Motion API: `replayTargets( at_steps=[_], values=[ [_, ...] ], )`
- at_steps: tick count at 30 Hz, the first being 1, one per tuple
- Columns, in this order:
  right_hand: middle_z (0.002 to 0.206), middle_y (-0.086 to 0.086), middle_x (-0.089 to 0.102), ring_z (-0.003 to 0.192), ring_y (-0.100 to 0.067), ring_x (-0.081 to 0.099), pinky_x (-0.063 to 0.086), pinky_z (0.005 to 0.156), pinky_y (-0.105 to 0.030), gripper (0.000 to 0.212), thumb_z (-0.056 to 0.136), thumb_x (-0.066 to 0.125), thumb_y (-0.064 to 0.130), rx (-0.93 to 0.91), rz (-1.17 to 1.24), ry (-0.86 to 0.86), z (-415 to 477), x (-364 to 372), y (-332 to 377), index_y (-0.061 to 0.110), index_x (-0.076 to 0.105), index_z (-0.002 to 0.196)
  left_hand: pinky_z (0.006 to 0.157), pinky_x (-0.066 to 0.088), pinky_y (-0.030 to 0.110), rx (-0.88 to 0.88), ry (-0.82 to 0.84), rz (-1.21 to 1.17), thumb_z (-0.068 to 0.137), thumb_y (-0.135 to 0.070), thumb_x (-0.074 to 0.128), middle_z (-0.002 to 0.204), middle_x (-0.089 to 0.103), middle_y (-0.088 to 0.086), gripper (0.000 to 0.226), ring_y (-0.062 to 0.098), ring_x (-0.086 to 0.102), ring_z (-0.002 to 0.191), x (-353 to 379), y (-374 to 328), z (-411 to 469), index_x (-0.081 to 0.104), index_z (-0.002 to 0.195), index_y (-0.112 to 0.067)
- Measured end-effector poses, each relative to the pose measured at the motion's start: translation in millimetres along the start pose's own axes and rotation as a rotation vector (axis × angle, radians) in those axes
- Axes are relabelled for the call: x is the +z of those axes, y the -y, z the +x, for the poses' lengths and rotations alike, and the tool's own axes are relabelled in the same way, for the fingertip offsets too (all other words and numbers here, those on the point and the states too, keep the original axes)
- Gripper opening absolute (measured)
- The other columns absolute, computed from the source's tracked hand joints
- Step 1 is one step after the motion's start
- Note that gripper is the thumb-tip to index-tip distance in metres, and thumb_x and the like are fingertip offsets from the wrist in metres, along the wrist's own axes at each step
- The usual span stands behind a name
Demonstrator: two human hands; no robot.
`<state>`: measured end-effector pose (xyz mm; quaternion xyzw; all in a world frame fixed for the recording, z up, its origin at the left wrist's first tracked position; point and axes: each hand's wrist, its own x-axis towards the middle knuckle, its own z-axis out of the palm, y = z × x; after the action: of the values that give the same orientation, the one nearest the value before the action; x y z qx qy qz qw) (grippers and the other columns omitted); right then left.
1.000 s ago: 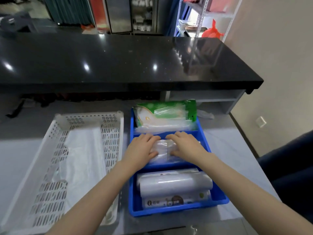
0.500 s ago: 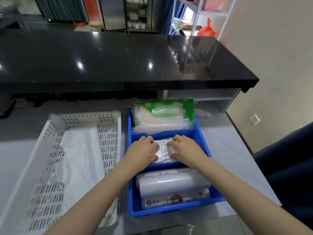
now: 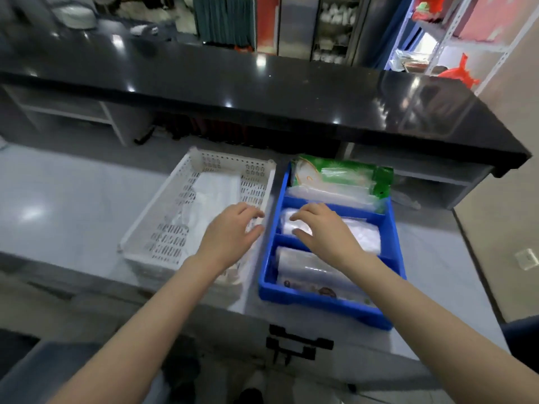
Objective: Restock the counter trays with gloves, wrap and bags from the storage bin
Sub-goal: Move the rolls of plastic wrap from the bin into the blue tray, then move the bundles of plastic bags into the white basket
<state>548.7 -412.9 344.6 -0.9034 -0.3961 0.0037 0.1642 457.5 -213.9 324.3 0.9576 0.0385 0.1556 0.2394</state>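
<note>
**Right hand on the clear pack, left hand over the basket wall**

Found a black counter (image 3: 262,91) running across the view beyond the fingertips of both hands, and a grey worktop (image 3: 73,205) under the forearms. Noted a white perforated basket (image 3: 172,237) left of the left fingers, with a thin plastic sheet (image 3: 218,191) lying in it. Noted a blue tray (image 3: 320,304) right of those fingers, just beside the basket and split into three compartments. Saw a green-labelled pack (image 3: 338,174) in the compartment past the right fingertips, a clear plastic pack (image 3: 364,236) in the middle one beneath them, and a roll of wrap (image 3: 306,269) in the one nearest the wrist.

Held the left hand (image 3: 230,231) palm down over the basket's right wall, fingers spread and lightly bent, gripping nothing. Laid the right hand (image 3: 323,228) palm down on the left end of the clear plastic pack, fingers relaxed on top and not curled round it.

Could not tell through the blur whether the left fingertips touched the basket rim. Covered part of the roll of wrap with the right forearm. Failed to read the smeared print on its label. Made out a black handle (image 3: 297,342) below the worktop edge, behind the wrists. Made out a metal shelf rack (image 3: 449,30) with a red bag (image 3: 459,72) far beyond the right fingers, cut off by the frame edge.
</note>
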Motion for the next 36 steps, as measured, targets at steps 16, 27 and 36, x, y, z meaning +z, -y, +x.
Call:
replayTargets(
  at_steps=[16,27,36],
  values=[
    [0.120,-0.006,0.056,0.108,-0.026,0.051,0.046,0.086,-0.042,0.030,0.094,0.052,0.026,-0.813,0.051,0.454,-40,178,309,0.015,0.059,0.121,0.079,0.052,0.035,-1.009,-0.299,0.031,0.086,-0.020,0.061,0.095,0.068,-0.003,0.014,0.015,0.063,0.088,-88,126,-395,0.066,0.099,-0.023],
    [0.144,-0.007,0.039,0.129,-0.028,0.038,0.032,0.103,-0.039,0.064,0.084,0.058,0.026,-0.801,-0.208,0.840,-34,445,402,0.022,0.032,0.143,0.111,0.030,0.038,-1.308,0.124,-0.009,0.088,-0.032,0.062,0.151,0.035,0.010,0.060,0.029,0.031,0.136,18,319,-536,0.040,0.141,-0.015],
    [0.153,-0.007,0.024,0.142,-0.027,0.021,0.010,0.118,-0.049,0.080,0.087,0.063,0.033,-0.903,-0.439,0.963,-33,604,429,0.018,0.014,0.149,0.119,0.005,0.045,-1.156,0.386,0.145,0.096,-0.026,0.047,0.161,0.006,0.006,0.061,0.027,0.004,0.147,104,444,-552,0.018,0.150,-0.020]
  ],
)
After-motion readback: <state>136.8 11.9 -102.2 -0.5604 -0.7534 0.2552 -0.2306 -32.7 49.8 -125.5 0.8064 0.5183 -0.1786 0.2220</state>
